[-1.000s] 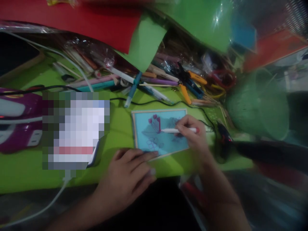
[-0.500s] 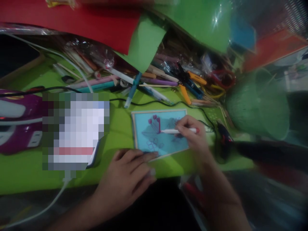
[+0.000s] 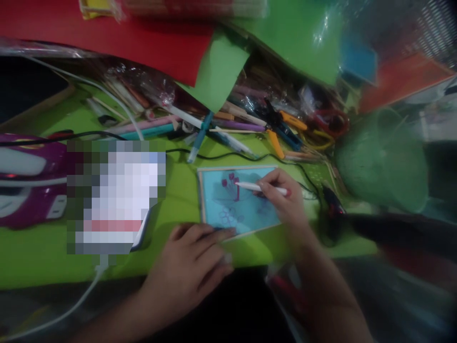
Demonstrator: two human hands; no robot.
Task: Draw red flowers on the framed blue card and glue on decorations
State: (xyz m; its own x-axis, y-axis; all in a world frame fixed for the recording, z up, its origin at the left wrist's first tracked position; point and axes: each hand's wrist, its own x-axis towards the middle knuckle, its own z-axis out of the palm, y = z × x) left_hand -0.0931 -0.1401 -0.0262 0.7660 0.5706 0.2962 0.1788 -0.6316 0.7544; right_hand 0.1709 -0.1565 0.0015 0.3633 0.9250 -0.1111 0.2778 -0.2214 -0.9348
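Observation:
My right hand [image 3: 280,193] is closed on a white felt-tip pen [image 3: 252,186] with a red end. The pen's tip meets the drawn flowers on a light blue card [image 3: 210,190] edged with thin wooden strips. Several dark red blooms and a red stem stand in the upper middle of the card, and an outlined flower lies below them. My left hand [image 3: 196,257] rests at the card's lower left edge, its fingers stretched out, with the index fingertip on the card. Part of the card's right side is behind my right hand.
A phone with a blurred-out screen [image 3: 121,195] lies left, plugged into a white cable [image 3: 84,297]. Behind the card run a black cord [image 3: 224,153], pens and orange-handled pliers [image 3: 285,128]. A green basket [image 3: 382,162] stands right. A purple power strip [image 3: 32,190] sits far left.
The pen tip has moved up from the foot of the red stem to the blooms at its top, with my right hand. My left hand stays at the card's edge.

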